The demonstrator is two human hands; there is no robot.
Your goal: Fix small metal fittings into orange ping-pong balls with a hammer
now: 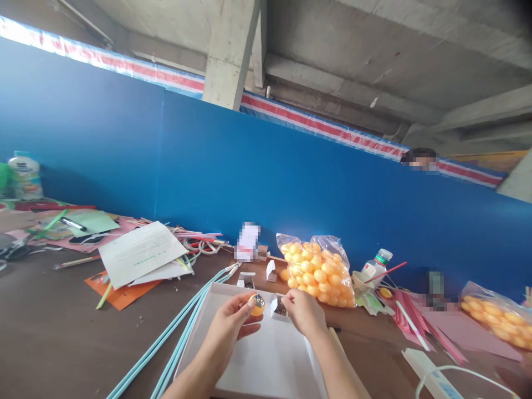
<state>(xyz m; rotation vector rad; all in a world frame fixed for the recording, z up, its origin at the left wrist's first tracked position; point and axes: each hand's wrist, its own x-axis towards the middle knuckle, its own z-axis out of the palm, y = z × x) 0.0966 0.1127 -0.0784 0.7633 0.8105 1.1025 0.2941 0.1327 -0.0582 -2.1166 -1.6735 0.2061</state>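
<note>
Between its thumb and fingers, my left hand [228, 318] holds an orange ball [256, 310], whose upper side is covered with shiny silver bits. My right hand [305, 313] is closed in a pinch beside a small open white box [280, 308] with little dark pieces in it. Whatever those fingertips hold, if anything, is too small to make out. Both hands are over a shallow white tray [266, 366]. A second small open box [246, 280] stands just past the tray's far edge, and a third small white box [271, 271] is to its right.
Behind the tray sits a clear bag of orange balls [318, 271]; another bag [499, 313] lies far right. Pale blue cords [166, 338] run along the tray's left. Papers [141, 255] and sticks clutter the left. A blue partition [270, 172] closes off the table's back.
</note>
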